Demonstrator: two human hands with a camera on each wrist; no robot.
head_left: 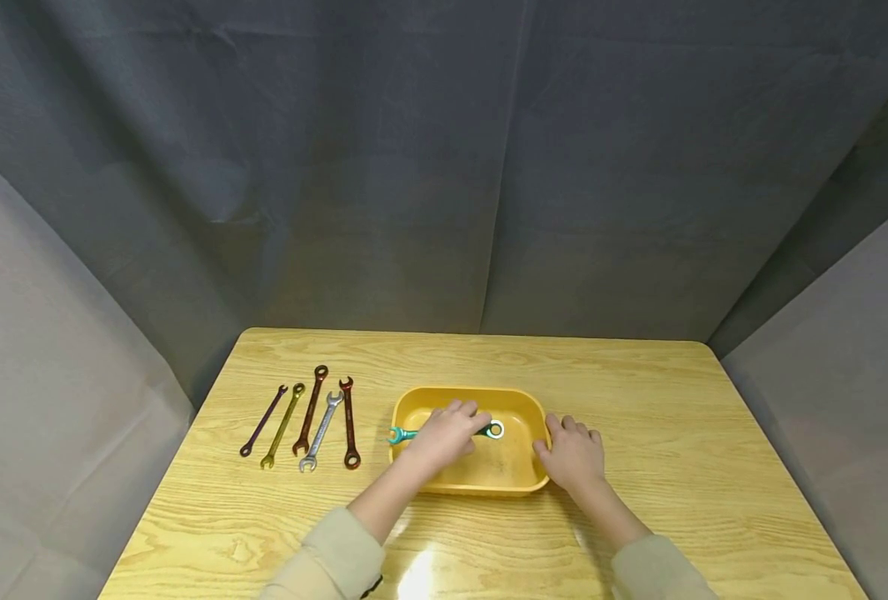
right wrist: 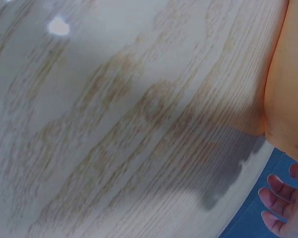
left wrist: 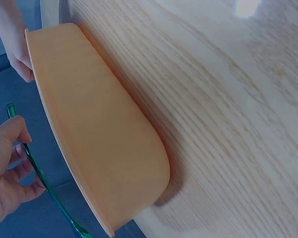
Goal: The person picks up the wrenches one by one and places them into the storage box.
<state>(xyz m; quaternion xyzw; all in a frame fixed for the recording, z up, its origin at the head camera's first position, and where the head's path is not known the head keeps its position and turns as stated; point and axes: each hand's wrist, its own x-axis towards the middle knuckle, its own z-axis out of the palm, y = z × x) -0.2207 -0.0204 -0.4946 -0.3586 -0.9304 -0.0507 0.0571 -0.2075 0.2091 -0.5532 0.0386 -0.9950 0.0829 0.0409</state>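
Observation:
My left hand (head_left: pixel 444 437) pinches a teal combination wrench (head_left: pixel 402 435) across its middle, over a yellow plastic bin (head_left: pixel 481 488). The wrench's open jaw end points left and its ring end right. In the left wrist view, the thumb and fingers close round the slim green shaft of the wrench (left wrist: pixel 55 201), which is above the bin's rim. My right hand (head_left: pixel 575 454) is at the bin's right end, thumb over the rim and fingers along the outside. In the right wrist view, its fingers (right wrist: pixel 277 201) curl beside the bin's corner.
Left of the bin, several wrenches lie side by side on the wooden table (head_left: pixel 639 417): purple (head_left: pixel 264 421), olive-gold (head_left: pixel 282 425), dark red (head_left: pixel 310 412), silver (head_left: pixel 321 431) and another dark red one (head_left: pixel 350 421). Behind the table hangs a grey curtain (head_left: pixel 376 208).

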